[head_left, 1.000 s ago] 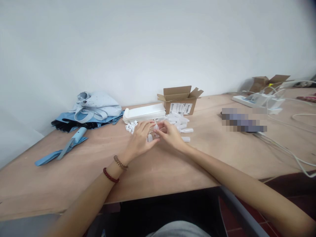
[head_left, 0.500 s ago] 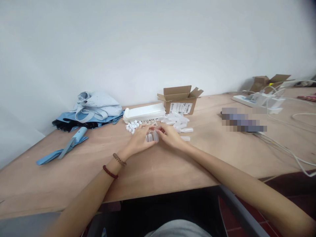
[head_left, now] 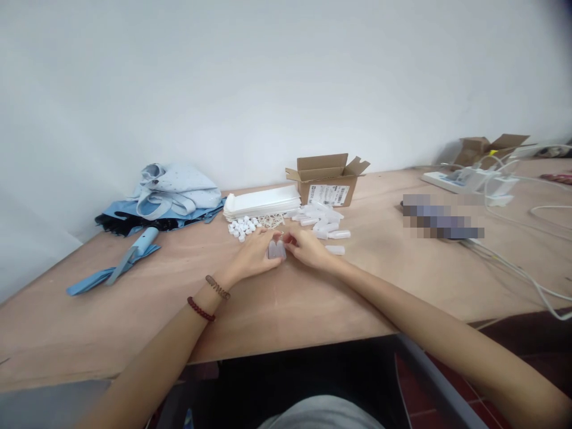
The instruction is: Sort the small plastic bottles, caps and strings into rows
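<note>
Small translucent plastic bottles stand side by side between my two hands. My left hand curls round them from the left, its thumb along their near side and its fingers behind. From the right, my right hand has bent fingers and thumb pinched together against the rightmost bottle's upper part; what is between those fingertips is hidden. White caps lie in a small heap beyond my left hand. Off-white small plastic pieces lie beside the caps. Several more translucent bottles lie loose beyond my right hand.
Behind the parts are a stack of white trays or sleeves and an open cardboard box. A light cloth bag and a blue folded umbrella lie left. Rightward are a blurred-out object, a power strip and cables.
The bottles between my hands now stand closer together. My right fingertips have drawn slightly right and closed more tightly, while the left hand has hardly moved.
</note>
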A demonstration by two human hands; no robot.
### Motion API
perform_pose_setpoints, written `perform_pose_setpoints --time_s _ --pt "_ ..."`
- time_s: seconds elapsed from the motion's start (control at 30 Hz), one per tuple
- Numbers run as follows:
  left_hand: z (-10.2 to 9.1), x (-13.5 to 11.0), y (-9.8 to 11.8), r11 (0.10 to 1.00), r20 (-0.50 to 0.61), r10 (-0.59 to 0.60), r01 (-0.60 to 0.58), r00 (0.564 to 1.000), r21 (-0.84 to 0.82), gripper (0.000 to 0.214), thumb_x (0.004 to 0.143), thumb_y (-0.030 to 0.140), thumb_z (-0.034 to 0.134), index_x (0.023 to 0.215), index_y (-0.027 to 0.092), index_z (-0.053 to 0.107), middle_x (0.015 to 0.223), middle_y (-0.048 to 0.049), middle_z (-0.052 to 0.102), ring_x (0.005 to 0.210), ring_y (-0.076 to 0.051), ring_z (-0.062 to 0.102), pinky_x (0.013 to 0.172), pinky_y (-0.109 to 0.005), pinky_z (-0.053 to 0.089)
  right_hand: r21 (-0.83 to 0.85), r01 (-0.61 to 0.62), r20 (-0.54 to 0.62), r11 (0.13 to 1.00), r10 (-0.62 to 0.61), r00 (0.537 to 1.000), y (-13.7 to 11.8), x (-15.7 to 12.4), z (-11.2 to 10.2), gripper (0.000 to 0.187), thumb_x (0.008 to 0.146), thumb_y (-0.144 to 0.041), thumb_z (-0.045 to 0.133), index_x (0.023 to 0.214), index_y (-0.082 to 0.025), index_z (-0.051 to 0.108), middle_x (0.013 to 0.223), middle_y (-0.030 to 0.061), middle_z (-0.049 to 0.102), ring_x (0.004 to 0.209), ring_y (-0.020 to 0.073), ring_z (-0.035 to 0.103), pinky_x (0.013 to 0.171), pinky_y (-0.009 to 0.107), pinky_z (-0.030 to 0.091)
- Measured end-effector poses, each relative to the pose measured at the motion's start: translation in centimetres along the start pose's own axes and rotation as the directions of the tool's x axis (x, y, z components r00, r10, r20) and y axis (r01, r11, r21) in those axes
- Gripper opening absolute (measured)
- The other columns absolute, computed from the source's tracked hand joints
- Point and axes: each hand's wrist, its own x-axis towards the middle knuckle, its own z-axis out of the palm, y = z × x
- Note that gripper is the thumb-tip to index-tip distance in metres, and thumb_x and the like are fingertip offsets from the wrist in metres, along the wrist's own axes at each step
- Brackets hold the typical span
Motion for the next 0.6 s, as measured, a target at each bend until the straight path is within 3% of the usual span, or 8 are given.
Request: perform_pose_setpoints --time_s 0.6 --pt "0.0 0.04 -0.32 0.998 -0.011 0.068 -0.067 0.998 0.021 0.047 0.071 0.027 0.063 0.115 0.017 0.054 0.113 -0.0113 0.06 0.11 -0.028 0.05 0.093 -0.044 0.043 -0.008 0.015 0.018 1.0 -0.015 1.0 0.35 0.09 0.14 0.015 0.077 -0.005 0.052 0.083 -0.013 0.062 0.083 0.0071 0.067 0.076 0.0174 0.059 0.07 0.026 0.04"
